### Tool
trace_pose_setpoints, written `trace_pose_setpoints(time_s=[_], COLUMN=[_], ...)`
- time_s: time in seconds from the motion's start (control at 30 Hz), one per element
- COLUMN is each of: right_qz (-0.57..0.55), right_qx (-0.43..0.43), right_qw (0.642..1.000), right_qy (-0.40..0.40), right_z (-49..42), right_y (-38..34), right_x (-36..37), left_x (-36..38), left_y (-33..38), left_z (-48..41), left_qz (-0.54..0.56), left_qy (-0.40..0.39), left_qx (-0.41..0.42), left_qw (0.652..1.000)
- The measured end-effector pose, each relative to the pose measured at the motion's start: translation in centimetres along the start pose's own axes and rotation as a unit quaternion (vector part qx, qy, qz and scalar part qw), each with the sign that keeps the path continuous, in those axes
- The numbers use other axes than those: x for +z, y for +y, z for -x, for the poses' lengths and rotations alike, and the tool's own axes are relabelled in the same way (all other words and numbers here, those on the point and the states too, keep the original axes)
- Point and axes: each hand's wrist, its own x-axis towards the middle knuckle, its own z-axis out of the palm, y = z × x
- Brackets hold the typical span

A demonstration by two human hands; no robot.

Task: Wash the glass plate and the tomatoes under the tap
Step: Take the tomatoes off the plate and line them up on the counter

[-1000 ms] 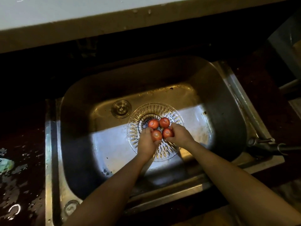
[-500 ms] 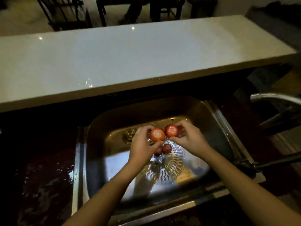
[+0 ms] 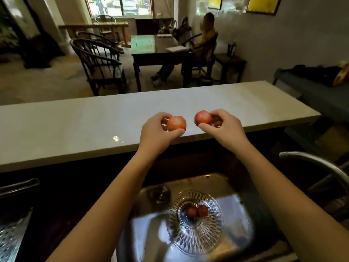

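My left hand (image 3: pixel 154 132) grips one red tomato (image 3: pixel 177 123) and my right hand (image 3: pixel 223 127) grips another tomato (image 3: pixel 203 117), both raised over the pale raised counter (image 3: pixel 75 127). Below, in the steel sink (image 3: pixel 149 235), lies the cut-glass plate (image 3: pixel 196 237) with two more tomatoes (image 3: pixel 197 211) in its middle. The curved tap (image 3: pixel 319 164) reaches in from the right, and no water shows running from it.
A drain (image 3: pixel 161 195) sits at the sink's back left. A perforated metal rack (image 3: pixel 11 237) is at the far left. Beyond the counter stand a dark table (image 3: pixel 151 48), chairs (image 3: pixel 98 59) and a seated person (image 3: pixel 205 36).
Both hands each took a tomato off the plate and lifted it up over the counter. The camera tilted up from the sink toward the room.
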Motion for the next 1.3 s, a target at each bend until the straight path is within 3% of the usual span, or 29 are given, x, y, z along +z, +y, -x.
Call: trace_pose_setpoints(time_s=[0.3,0.67,1.07,1.23,1.3], right_qz=[0.047,0.036,0.046,0.064,0.066], right_qx=[-0.021,-0.004,0.003,0.006,-0.011], right_qw=[0.998,0.999,0.995,0.994,0.996], right_qy=[-0.026,-0.026,-0.083,-0.088,-0.062], right_z=[-2.3,-2.7,-3.0,-2.2,-0.8], right_y=[0.6,1.4,1.7,2.1,2.9], right_x=[3.8,4.9,4.1,2.5,2.0], left_x=[1.2,2.6,1.0,-0.8,-1.1], left_y=[-2.1,-3.0,-3.1,-3.1,-3.9], left_z=[-3.5,-4.5,-4.3,-0.3,1.9], left_qz=[0.007,-0.01,-0.067,-0.083,-0.043], left_qy=[-0.041,-0.034,-0.099,-0.016,-0.058], left_qx=[-0.079,-0.078,-0.084,-0.014,0.014], left_qw=[0.996,0.996,0.989,0.996,0.997])
